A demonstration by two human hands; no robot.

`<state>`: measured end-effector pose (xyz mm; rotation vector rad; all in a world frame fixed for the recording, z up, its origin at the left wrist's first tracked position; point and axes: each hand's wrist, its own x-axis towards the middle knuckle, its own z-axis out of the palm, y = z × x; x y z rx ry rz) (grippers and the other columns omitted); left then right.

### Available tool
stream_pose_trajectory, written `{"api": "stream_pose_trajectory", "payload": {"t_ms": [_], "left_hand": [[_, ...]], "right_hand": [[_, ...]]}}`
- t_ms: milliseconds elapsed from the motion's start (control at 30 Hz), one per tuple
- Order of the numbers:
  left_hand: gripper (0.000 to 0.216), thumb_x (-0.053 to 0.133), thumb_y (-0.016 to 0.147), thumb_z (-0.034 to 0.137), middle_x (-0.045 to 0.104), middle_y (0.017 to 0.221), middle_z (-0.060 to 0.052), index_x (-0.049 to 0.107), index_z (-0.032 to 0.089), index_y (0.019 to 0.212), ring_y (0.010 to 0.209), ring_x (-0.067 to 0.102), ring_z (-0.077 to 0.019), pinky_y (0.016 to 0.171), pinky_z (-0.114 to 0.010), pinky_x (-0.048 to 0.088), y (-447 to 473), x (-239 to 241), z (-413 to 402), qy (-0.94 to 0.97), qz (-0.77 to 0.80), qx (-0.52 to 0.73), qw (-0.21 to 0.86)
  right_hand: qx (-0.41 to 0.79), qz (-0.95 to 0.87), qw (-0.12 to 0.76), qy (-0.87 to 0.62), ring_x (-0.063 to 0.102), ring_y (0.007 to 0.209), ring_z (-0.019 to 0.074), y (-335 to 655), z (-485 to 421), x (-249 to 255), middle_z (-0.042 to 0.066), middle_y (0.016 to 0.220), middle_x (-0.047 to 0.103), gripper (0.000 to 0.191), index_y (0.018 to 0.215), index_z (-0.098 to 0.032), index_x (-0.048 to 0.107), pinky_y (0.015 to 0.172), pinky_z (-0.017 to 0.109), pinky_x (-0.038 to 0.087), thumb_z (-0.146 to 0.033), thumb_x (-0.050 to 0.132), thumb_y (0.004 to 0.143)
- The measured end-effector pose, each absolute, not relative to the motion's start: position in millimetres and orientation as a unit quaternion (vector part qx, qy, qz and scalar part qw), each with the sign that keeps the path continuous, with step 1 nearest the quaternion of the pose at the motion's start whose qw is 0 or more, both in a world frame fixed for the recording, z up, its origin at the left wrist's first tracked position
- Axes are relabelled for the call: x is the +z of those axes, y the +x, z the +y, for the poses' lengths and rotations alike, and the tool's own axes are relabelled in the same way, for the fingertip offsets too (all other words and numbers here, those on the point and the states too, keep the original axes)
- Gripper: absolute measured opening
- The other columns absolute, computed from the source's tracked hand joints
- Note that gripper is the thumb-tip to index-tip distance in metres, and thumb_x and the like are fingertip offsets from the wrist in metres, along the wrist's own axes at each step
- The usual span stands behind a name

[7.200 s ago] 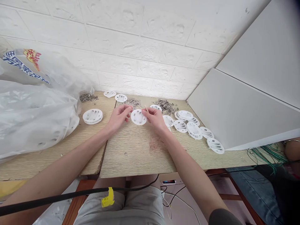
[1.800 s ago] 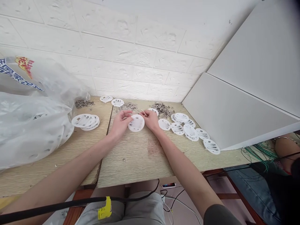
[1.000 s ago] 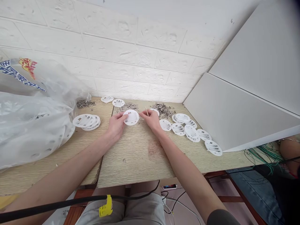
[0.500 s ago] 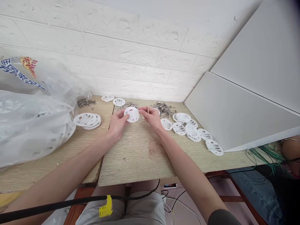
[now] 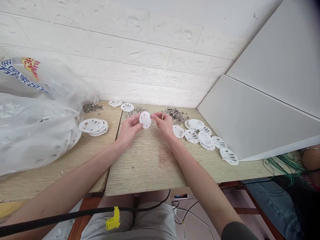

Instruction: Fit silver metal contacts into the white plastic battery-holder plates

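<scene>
My left hand [image 5: 130, 130] pinches a white round plastic disc [image 5: 145, 120] by its left edge. The disc is tilted up and has small slots with bits of metal in it. My right hand [image 5: 163, 123] is closed at the disc's right edge, with a thin tan stick [image 5: 163, 114] standing up from between its fingers. Thumb and index fingertip meet by the rim; whether a small metal piece is between them is too small to tell. Behind the hands lie piles of small metal pieces [image 5: 175, 115].
Several finished-looking white discs [image 5: 206, 139] lie at the right, beside a grey-white panel [image 5: 270, 116]. More discs [image 5: 91, 125] are stacked at the left by a big clear plastic bag [image 5: 37, 133]. Green wires [image 5: 285, 165] lie at the far right near another person's arm. A black cable [image 5: 82, 212] crosses my lap.
The disc has shifted a little to the right and been turned, so it looks narrower. My right hand has moved slightly right with the stick still in it.
</scene>
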<state>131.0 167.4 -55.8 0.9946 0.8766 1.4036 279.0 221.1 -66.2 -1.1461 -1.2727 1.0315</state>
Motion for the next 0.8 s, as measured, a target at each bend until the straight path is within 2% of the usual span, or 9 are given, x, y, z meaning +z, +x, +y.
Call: {"api": "stream_pose_trajectory", "payload": {"t_ms": [167,400,800], "left_hand": [[0.046,0.075,0.063,0.02,0.071,0.115,-0.008,0.069,0.02,0.109,0.115,0.062,-0.0251,0.103,-0.042,0.046,133.0,-57.2,165.9,0.455,0.373,0.594,0.548],[0.047,0.073,0.066,0.019,0.071,0.115,-0.008,0.069,0.019,0.112,0.113,0.062,-0.0243,0.104,-0.042,0.044,134.3,-56.9,165.3,0.471,0.382,0.593,0.53],[0.047,0.072,0.067,0.018,0.07,0.119,-0.007,0.07,0.019,0.114,0.113,0.063,-0.0247,0.105,-0.043,0.044,133.6,-60.0,166.1,0.515,0.393,0.577,0.497]], "right_hand": [[0.403,-0.561,0.534,-0.486,0.046,0.057,0.0108,279.0,221.0,-67.7,-0.001,0.064,0.057,0.028,0.078,-0.015,0.064,0.055,0.025,0.037,-0.042,0.067,0.07],[0.337,-0.627,0.491,-0.502,0.038,0.056,0.0097,277.2,214.6,-62.1,-0.003,0.06,0.047,0.022,0.065,-0.018,0.053,0.056,0.025,0.032,-0.036,0.059,0.076],[0.343,-0.64,0.487,-0.485,0.045,0.056,0.0106,280.9,216.4,-63.7,-0.001,0.065,0.059,0.02,0.073,-0.017,0.061,0.056,0.025,0.036,-0.037,0.06,0.076]]}}
